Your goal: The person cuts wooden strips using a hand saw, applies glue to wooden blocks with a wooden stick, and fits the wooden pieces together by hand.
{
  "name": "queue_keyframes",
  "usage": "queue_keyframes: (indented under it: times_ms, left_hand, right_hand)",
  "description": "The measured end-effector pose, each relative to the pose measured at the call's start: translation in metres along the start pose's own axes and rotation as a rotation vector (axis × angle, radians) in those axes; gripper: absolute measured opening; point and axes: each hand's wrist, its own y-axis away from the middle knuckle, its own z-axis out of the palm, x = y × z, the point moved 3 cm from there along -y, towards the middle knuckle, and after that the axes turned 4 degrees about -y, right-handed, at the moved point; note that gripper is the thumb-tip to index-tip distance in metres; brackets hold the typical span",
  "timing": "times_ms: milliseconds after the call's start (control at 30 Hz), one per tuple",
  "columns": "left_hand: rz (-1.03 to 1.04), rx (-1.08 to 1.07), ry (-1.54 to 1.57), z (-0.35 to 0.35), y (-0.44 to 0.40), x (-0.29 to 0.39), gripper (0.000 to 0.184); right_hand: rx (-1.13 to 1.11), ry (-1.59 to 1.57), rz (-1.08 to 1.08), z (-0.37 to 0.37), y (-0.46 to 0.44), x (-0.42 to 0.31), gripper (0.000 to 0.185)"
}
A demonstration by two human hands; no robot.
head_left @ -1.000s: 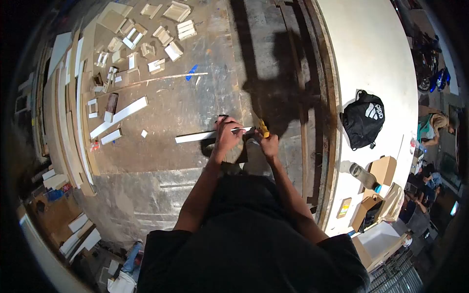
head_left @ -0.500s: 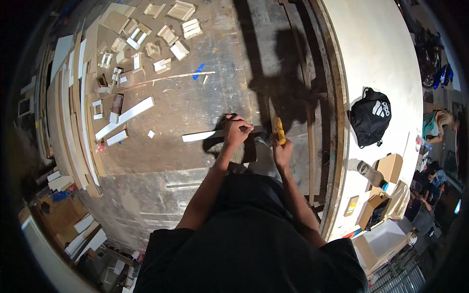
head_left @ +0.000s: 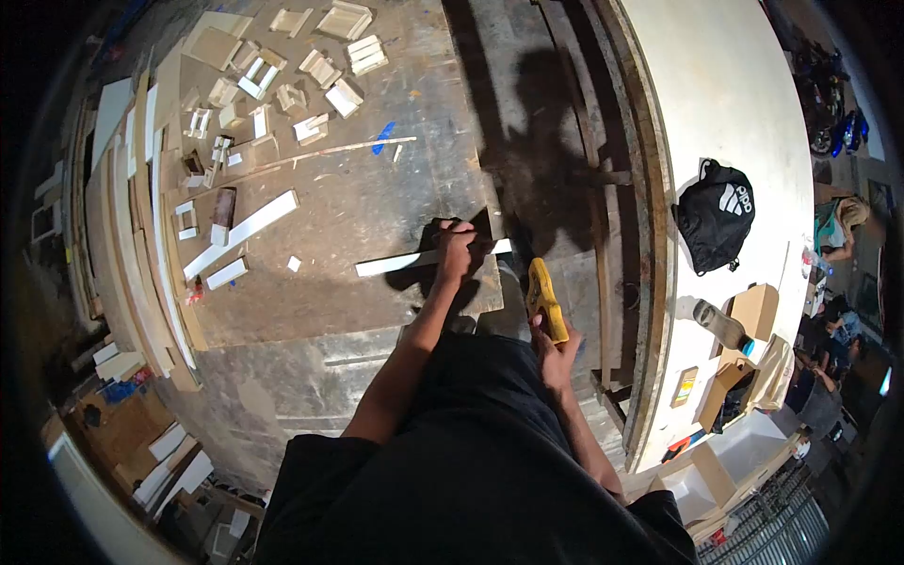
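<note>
A white wooden strip point(head_left: 400, 263) lies across the brown work board point(head_left: 325, 311), its right end sticking out past the board's edge. My left hand point(head_left: 456, 250) is closed over the strip and presses it against the board. In my right hand point(head_left: 557, 354) is the yellow handle of a handsaw point(head_left: 546, 297), close to my body and just right of the strip's end. The saw's blade is hard to make out in the dark shadow beyond the handle.
Several small wooden frames and boxes point(head_left: 320, 69) sit at the far left of the board, near a longer white strip point(head_left: 250, 231). Long boards point(head_left: 141, 217) line the left. On the pale panel at right are a black bag point(head_left: 716, 217), a bottle point(head_left: 720, 325) and an open cardboard box point(head_left: 753, 315).
My right hand has drawn the saw back toward my body, away from the strip. The strip's right end now shows brightly lit. My left hand has stayed on the strip.
</note>
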Motion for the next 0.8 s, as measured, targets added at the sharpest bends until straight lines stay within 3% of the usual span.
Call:
queue_keyframes:
  times_ms: [467,633,800]
  left_hand:
    - [-0.001,0.046,0.036,-0.009,-0.004,0.008,0.012]
    - [-0.054,-0.061,0.065,-0.037,-0.015,0.039,0.032]
    - [-0.029,-0.082,0.025,-0.036,-0.015,0.037,0.027]
  right_hand:
    - [-0.120,0.084,0.063,0.009,0.010,0.014,0.014]
    - [-0.220,0.141,-0.013,0.021,0.014,-0.008,0.009]
    - [-0.225,0.135,0.013,0.028,0.016,-0.024,0.010]
